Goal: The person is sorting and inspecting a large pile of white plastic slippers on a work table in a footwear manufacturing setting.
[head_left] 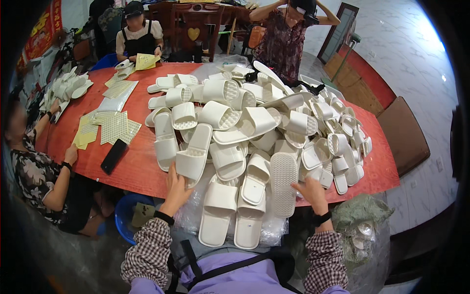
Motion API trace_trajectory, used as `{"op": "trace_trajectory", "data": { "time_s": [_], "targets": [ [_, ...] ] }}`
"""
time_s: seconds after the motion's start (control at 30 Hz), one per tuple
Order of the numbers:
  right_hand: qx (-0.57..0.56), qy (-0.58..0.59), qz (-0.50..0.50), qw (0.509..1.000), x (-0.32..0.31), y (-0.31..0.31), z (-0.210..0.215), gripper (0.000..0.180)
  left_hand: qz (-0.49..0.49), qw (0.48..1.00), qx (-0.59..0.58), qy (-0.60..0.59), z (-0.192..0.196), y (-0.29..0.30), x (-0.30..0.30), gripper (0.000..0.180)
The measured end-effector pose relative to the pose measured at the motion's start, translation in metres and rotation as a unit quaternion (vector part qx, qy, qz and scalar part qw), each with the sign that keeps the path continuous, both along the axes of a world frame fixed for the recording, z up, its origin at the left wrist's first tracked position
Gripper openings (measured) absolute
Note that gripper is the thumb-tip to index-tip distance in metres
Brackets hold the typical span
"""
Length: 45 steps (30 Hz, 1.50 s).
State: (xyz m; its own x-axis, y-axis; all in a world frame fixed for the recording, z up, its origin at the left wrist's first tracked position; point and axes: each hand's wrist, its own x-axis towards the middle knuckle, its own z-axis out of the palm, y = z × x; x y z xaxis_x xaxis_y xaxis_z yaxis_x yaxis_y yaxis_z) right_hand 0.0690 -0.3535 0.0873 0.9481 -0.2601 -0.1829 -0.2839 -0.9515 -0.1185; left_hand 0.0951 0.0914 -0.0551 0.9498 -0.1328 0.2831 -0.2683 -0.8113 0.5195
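While left hand (178, 192) and right hand (312, 194) grip white slippers (194, 158) | blue basin (123, 215) holds beige sheet (142, 214)

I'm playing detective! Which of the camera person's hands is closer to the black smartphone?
Left. The left hand is right of the black smartphone; the right hand is much farther right, beyond white slippers.

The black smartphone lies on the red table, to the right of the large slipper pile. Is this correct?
Not quite: the black smartphone lies on the red table to the left of the large slipper pile, as the head view shows.
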Motion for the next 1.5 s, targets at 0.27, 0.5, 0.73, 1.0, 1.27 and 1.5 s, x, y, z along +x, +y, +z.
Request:
{"op": "trace_trajectory", "data": {
  "time_s": [0.27, 0.5, 0.73, 1.0, 1.27, 1.5],
  "targets": [
    [0.495, -0.053, -0.008, 0.867, -0.045, -0.007, -0.071, 0.037, 0.092, 0.996, 0.003, 0.021, -0.002, -0.031, 0.001, 0.080],
    [0.545, -0.255, -0.011, 0.799, -0.061, -0.016, 0.043, 0.032, 0.041, 0.996, -0.078, 0.031, -0.005, -0.024, 0.005, 0.079],
    [0.290, -0.404, 0.063, 0.865, 0.006, -0.075, 0.157, 0.028, 0.001, 0.999, -0.048, 0.020, 0.002, -0.011, -0.006, 0.070],
    [-0.090, -0.461, 0.086, 0.879, 0.101, -0.134, 0.181, 0.026, 0.010, 0.998, -0.058, 0.011, 0.001, -0.026, -0.012, 0.063],
    [0.205, -0.263, 0.171, 0.927, -0.001, -0.008, 0.083, 0.023, 0.038, 0.994, -0.097, -0.037, 0.036, -0.027, -0.047, 0.044],
    [0.221, -0.116, 0.267, 0.931, -0.069, 0.064, -0.004, 0.040, -0.090, 0.995, -0.011, -0.030, 0.040, -0.082, -0.081, 0.059]
  ]
}}
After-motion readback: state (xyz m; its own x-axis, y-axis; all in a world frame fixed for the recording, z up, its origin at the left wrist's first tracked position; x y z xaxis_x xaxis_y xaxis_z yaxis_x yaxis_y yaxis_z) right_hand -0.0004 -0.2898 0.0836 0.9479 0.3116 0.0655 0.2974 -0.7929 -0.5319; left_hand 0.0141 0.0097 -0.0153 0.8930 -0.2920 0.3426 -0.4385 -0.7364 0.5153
